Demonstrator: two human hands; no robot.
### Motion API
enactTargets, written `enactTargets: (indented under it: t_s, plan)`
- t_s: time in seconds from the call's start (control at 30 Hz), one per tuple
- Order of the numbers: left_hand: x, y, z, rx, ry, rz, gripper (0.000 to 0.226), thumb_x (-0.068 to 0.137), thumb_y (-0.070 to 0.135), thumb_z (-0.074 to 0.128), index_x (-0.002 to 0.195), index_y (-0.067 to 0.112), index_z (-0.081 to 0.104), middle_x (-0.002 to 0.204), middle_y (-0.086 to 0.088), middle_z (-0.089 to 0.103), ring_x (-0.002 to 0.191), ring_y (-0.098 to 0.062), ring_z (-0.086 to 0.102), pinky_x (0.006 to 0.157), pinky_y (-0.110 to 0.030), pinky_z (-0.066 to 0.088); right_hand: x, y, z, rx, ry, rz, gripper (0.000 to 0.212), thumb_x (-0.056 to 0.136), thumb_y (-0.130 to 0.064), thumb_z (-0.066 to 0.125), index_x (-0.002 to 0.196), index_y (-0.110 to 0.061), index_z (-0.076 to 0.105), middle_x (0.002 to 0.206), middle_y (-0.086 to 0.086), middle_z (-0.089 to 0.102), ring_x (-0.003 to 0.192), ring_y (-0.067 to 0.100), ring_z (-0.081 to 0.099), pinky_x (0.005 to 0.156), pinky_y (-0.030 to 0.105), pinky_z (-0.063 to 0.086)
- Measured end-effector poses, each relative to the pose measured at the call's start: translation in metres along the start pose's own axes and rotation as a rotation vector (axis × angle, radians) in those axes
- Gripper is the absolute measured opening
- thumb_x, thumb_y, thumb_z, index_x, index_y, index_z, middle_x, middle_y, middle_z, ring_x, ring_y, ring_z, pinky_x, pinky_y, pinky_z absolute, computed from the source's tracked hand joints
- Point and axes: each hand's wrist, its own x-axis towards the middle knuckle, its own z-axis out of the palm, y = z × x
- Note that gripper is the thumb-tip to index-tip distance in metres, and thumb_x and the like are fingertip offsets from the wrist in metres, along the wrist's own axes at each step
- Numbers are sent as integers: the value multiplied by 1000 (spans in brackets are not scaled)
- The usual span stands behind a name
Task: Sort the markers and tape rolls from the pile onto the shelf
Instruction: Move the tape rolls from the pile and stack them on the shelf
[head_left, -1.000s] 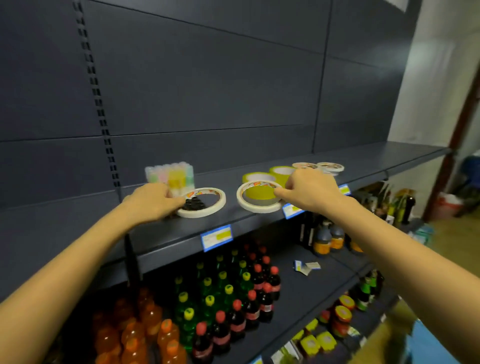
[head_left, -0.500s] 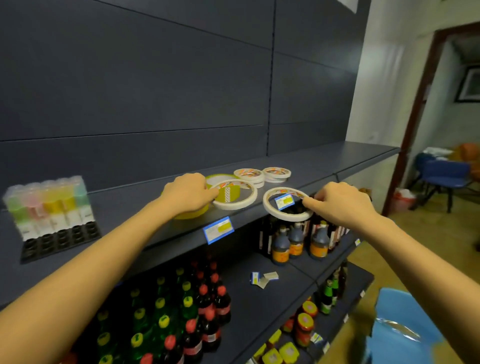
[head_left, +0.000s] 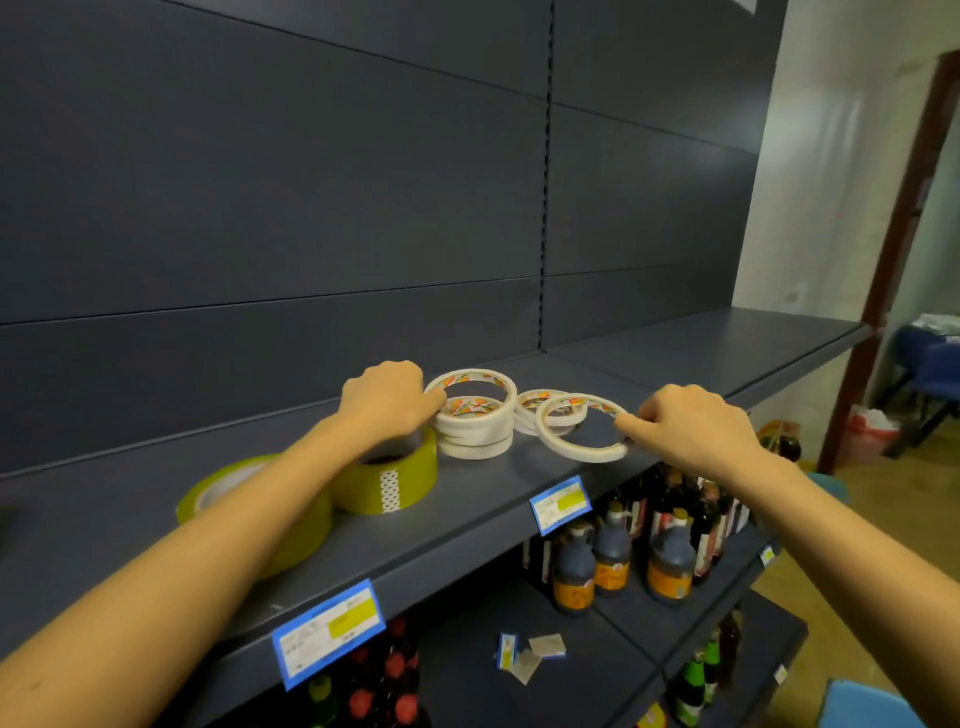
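Note:
On the dark shelf (head_left: 467, 514), my left hand (head_left: 387, 402) pinches a thin white tape roll (head_left: 475, 383) lying on top of a stack of white rolls (head_left: 475, 441). My right hand (head_left: 685, 426) pinches another thin white roll (head_left: 579, 431), tilted just above the shelf in front of a second small stack (head_left: 543, 410). Two wide yellow tape rolls (head_left: 395, 480) (head_left: 249, 499) sit under and beside my left forearm. No markers are in view.
The shelf runs on bare to the right (head_left: 727, 348). Blue price tags (head_left: 561, 503) (head_left: 327, 631) hang on its front edge. Dark sauce bottles (head_left: 623, 561) fill the lower shelf. A doorway with blue chairs (head_left: 930, 364) lies far right.
The view has swung right, so the marker pack has left the frame. Both hands carried their white rolls rightward; the left roll now lies on the stack, the right roll nears the second stack.

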Motion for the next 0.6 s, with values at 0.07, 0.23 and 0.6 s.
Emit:
enactTargets:
  t_s: [0.07,0.23,0.6]
  plan:
    - [13,3,6,26,-7,-13,39,92,39,45,59,18,46,60,2,46,62,-17,46,63,-31,35,17,5,5,4,-6,-3,47,88,-54,48,67,-16,68,57,-2,50,58,20,47,48,25,28]
    - [35,10,21,138,-106,-71,41,94,43,43,62,17,47,62,2,47,69,-18,50,67,-32,39,58,17,24,32,4,-32,47,89,-49,48,59,-15,58,55,1,48,53,18,44,48,23,29]
    - [23,17,24,388,154,-251,34,93,43,41,94,14,59,84,-5,62,78,-25,59,64,-30,40,134,15,67,48,-205,-276,46,92,-52,45,66,-15,54,68,2,54,70,24,53,60,26,37]
